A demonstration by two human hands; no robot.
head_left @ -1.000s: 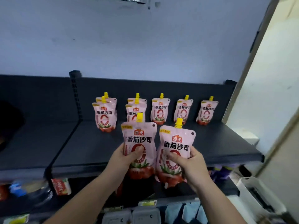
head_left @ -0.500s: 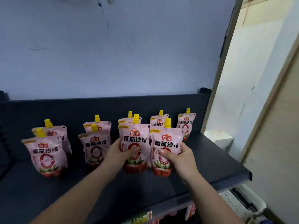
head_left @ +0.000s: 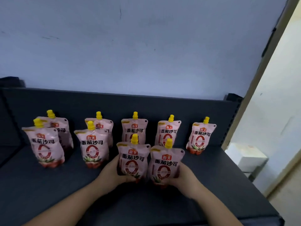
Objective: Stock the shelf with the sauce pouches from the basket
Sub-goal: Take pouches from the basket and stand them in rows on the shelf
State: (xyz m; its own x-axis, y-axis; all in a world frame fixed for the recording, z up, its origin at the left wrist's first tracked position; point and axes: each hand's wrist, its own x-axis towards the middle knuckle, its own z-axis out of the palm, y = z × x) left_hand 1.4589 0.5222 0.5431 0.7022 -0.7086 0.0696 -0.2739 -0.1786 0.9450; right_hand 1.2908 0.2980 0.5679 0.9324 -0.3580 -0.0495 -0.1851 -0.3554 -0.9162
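Matte shelf point(head_left: 48, 193), glossy spouted pouches point(head_left: 132, 160) point(head_left: 165, 165) in hands point(head_left: 112, 173) point(head_left: 184, 176)

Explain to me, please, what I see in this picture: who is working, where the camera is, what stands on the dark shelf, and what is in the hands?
There is no machine here. A person works with two bare hands. The camera is worn on the person's head and looks forward and down, so both arms come in from the bottom edge. The dark shelf stands against a pale wall. On it are the standing pouches: seven pink sauce pouches with yellow caps, five at the back and two in front of them on the left. The left hand grips the left pouch, and the right hand grips the right pouch beside it. Both are upright. I cannot tell whether they already rest on the shelf.
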